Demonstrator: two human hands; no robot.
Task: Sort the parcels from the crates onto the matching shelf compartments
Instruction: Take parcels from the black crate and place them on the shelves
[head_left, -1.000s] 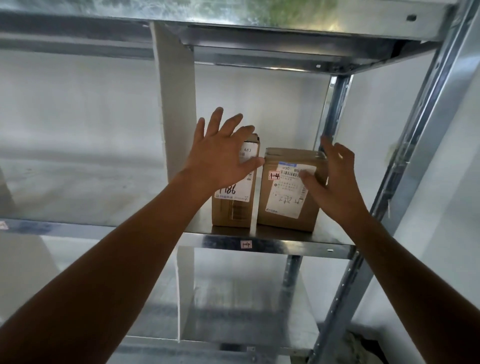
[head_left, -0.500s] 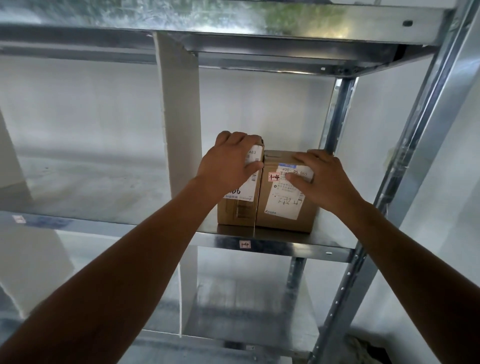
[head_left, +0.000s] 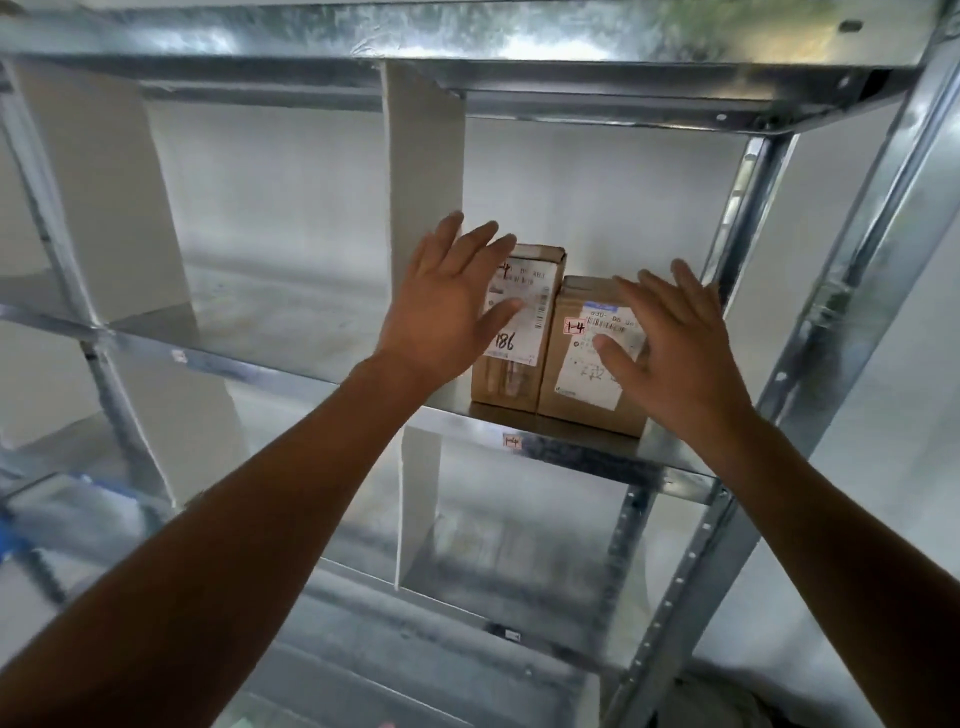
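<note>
Galvanised steel shelving (head_left: 571, 452) fills the wall ahead, split into bays by a white divider (head_left: 421, 156). Two brown parcels stand pressed side by side in the right-end compartment, close to its front lip, above an edge tag (head_left: 511, 441) too blurred to read for sure.

The taller parcel (head_left: 506, 379), behind the left fingers (head_left: 480, 244), is narrow and upright. I'd guess a stray brush from that hand could rock it towards the divider beside the little finger, or forward off the lip. The shorter parcel (head_left: 587, 384), under the right fingers (head_left: 644, 296), looks steadier, though a snag on its label near the red 1-4 sticker (head_left: 574, 326) could drag it out.

The left hand (head_left: 447, 306) is spread wide, fingers straight, gripping nothing. The right hand (head_left: 675, 353) is likewise splayed flat and holds nothing. Whether either palm touches cardboard I cannot tell.
</note>
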